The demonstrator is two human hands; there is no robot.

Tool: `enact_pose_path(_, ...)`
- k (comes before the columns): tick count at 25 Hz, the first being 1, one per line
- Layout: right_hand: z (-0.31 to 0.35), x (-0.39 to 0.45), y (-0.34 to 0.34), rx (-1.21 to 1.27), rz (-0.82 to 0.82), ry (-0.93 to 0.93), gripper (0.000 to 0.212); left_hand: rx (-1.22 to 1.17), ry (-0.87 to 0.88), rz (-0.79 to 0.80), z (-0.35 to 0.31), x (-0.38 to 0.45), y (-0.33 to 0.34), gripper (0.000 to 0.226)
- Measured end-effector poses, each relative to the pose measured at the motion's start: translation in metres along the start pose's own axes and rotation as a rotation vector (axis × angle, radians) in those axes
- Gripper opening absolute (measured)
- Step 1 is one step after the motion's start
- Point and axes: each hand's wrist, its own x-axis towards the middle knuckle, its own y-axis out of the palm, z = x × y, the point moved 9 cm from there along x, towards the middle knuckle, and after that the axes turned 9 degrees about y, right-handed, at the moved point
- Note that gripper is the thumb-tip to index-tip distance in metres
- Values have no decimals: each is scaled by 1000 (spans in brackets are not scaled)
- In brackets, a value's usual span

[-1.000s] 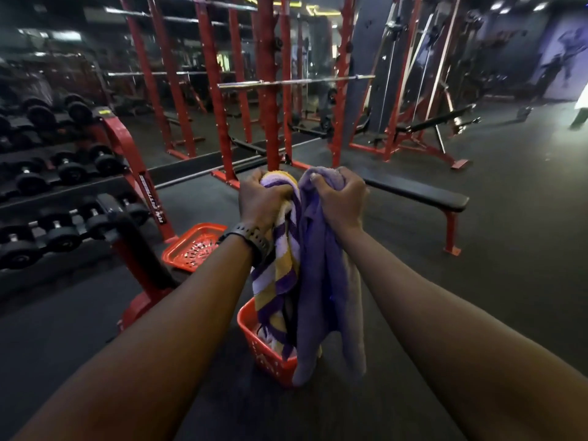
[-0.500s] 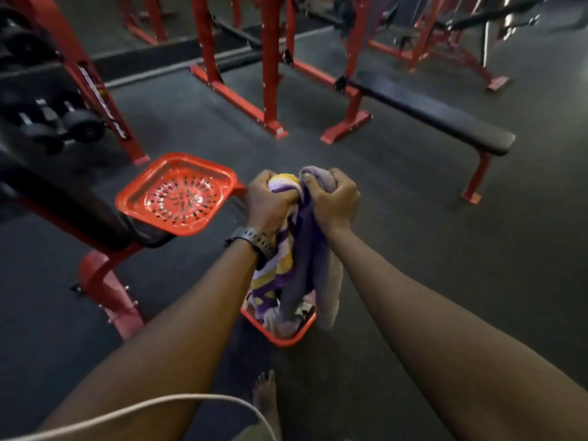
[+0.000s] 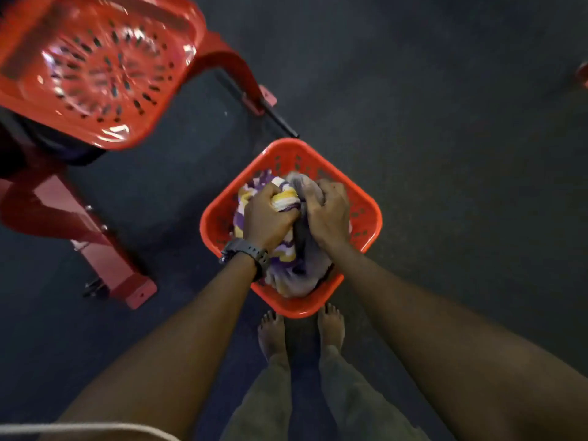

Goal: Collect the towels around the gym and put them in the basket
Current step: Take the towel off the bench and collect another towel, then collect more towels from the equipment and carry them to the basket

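Note:
A red plastic basket (image 3: 366, 214) with perforated walls stands on the dark floor just in front of my bare feet. My left hand (image 3: 267, 218), with a black watch on its wrist, grips a purple, white and yellow striped towel (image 3: 284, 198) inside the basket. My right hand (image 3: 329, 214) grips a plain lavender towel (image 3: 305, 275) beside it. Both hands are down within the basket's rim, and the towels bunch up under them. The basket's bottom is hidden by the cloth.
A red perforated lid or tray (image 3: 98, 65) rests on the dumbbell rack's end at the upper left. The rack's red steel foot (image 3: 105, 259) runs along the floor to the left of the basket. Dark rubber floor (image 3: 445, 122) spreads to the right.
My head has tilted down and both hands have lowered the two towels from above the basket into it. The benches and racks have left the view.

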Motion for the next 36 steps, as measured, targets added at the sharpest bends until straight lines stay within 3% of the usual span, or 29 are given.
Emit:
enact_pose_path(4, -83, 36, 81, -430, 136, -188, 46, 477, 161, 138, 86, 19, 70, 33)
enact_pose_path(8, -142, 58, 144, -583, 233, -261, 52, 727, 32, 320, 187, 24, 117, 70)
enact_pose_path(12, -163, 62, 158, -730, 349, -226, 56, 729, -12, 458, 214, 26, 130, 75)
enact_pose_path(14, -143, 62, 144, -755, 404, -211, 61, 550, -64, 517, 192, 35, 121, 60)
enact_pose_path(16, -102, 65, 110, -711, 375, -197, 61, 412, -87, 429, 144, 49, 92, 22)
enact_pose_path(17, -78, 68, 87, -657, 323, -207, 57, 412, -91, 335, 112, 58, 72, 16)
enact_pose_path(20, 17, 88, -10, -234, 147, -85, 30, 208, -64, 8, -29, 97, 9, 9)
enact_pose_path(22, 97, 105, -78, -2, 80, 14, 29, 26, 45, -90, -147, 124, -24, 11)
enact_pose_path(27, 333, 102, -249, 386, -37, -101, 41, -249, 303, -136, -424, 131, -104, 25)
enact_pose_path(30, 436, 60, -350, 496, -123, -211, 45, -309, 441, -139, -552, 98, -145, 27)
enact_pose_path(36, 517, -39, -499, 536, -330, -342, 46, -415, 672, -20, -719, 28, -162, 30)
